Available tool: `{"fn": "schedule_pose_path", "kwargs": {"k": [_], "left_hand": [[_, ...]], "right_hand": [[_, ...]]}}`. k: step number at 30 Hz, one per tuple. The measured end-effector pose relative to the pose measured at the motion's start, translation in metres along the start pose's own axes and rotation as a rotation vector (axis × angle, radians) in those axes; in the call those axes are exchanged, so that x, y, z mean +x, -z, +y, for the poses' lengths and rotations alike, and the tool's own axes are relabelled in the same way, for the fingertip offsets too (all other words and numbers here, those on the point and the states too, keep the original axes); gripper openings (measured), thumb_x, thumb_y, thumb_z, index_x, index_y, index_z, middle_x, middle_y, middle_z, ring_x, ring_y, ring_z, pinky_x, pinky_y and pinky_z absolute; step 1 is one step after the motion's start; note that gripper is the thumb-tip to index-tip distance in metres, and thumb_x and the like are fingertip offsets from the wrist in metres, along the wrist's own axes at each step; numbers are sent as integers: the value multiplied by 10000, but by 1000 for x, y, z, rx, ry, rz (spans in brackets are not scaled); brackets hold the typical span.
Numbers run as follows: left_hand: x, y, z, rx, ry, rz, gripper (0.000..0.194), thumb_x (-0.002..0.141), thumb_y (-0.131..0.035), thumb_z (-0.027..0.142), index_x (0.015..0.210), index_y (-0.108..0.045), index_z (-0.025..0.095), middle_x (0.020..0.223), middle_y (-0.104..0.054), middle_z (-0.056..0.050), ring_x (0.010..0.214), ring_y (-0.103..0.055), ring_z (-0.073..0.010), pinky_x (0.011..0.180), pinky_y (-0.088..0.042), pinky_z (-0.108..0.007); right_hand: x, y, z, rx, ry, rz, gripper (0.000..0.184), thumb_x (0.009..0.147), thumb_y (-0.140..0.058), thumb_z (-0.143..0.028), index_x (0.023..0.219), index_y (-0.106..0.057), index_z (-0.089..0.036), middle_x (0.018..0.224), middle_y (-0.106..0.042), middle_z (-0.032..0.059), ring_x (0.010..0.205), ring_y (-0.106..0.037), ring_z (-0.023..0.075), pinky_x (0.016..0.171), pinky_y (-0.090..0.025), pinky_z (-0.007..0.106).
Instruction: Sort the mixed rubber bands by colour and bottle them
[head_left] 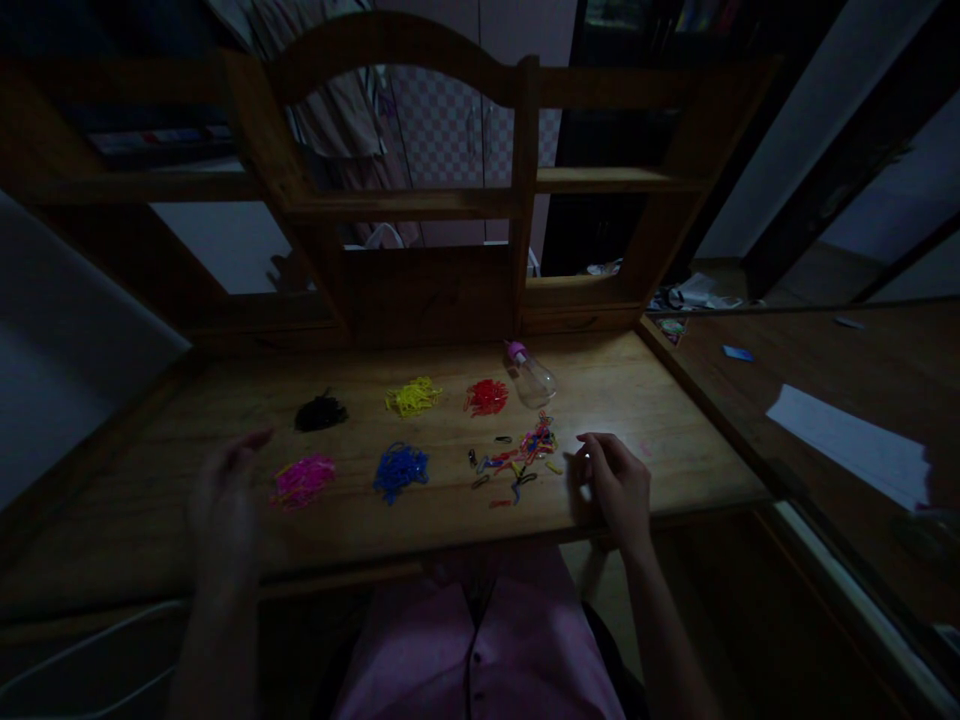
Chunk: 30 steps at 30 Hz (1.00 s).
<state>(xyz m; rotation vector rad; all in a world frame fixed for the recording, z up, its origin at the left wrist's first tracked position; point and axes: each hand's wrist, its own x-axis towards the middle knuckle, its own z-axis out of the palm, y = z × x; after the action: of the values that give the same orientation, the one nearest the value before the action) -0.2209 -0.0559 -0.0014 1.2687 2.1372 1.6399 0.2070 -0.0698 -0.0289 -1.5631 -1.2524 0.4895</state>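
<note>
On the wooden desk lie sorted heaps of small elastic bands: black, yellow, red, pink and blue. A mixed, unsorted scatter lies right of the blue heap. My right hand rests just right of that scatter, fingers curled and pinched together; what they hold is too small to make out. My left hand hovers left of the pink heap, fingers loosely spread, holding nothing.
A clear plastic bottle with a pink cap lies on its side behind the scatter. A wooden shelf unit rises at the desk's back. To the right, a darker table carries white paper. The room is dim.
</note>
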Motion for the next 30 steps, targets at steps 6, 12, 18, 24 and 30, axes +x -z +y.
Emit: {"fn": "schedule_pose_path", "kwargs": {"k": [6, 12, 18, 24, 30], "left_hand": [[15, 47, -80, 385, -17, -268, 183, 813, -588, 387, 969, -651, 314, 966, -679, 31, 949, -631, -265, 943, -477, -497], [7, 46, -93, 338, 23, -351, 207, 722, -699, 408, 882, -663, 280, 853, -697, 36, 834, -648, -249, 823, -516, -407], [13, 41, -85, 353, 15, -394, 192, 727, -728, 385, 833, -673, 234, 830, -699, 36, 811, -647, -221, 763, -497, -322], [9, 44, -64, 328, 72, -392, 235, 737, -721, 429, 828, -644, 226, 800, -672, 45, 803, -634, -213, 753, -491, -312], [2, 45, -48, 237, 79, -342, 228, 727, -740, 368, 858, -634, 213, 826, -669, 57, 831, -638, -195, 791, -511, -313]], "right_hand": [[1, 0, 0, -1, -11, -4, 327, 925, -492, -444, 939, -695, -188, 715, -675, 17, 653, -626, 175, 634, -451, 267], [1, 0, 0, -6, -2, -16, 326, 918, -502, -451, 941, -698, -192, 727, -680, 24, 638, -617, 176, 624, -450, 270], [1, -1, 3, -31, -9, -3, 313, 919, -508, -446, 935, -703, -201, 733, -679, 19, 647, -620, 174, 632, -448, 271], [2, 0, 2, -20, -2, -17, 342, 913, -512, -473, 938, -704, -191, 689, -666, 18, 626, -616, 180, 616, -445, 279], [2, -1, 6, -41, -13, -18, 327, 914, -516, -460, 953, -706, -197, 688, -659, 15, 626, -611, 177, 607, -435, 277]]}}
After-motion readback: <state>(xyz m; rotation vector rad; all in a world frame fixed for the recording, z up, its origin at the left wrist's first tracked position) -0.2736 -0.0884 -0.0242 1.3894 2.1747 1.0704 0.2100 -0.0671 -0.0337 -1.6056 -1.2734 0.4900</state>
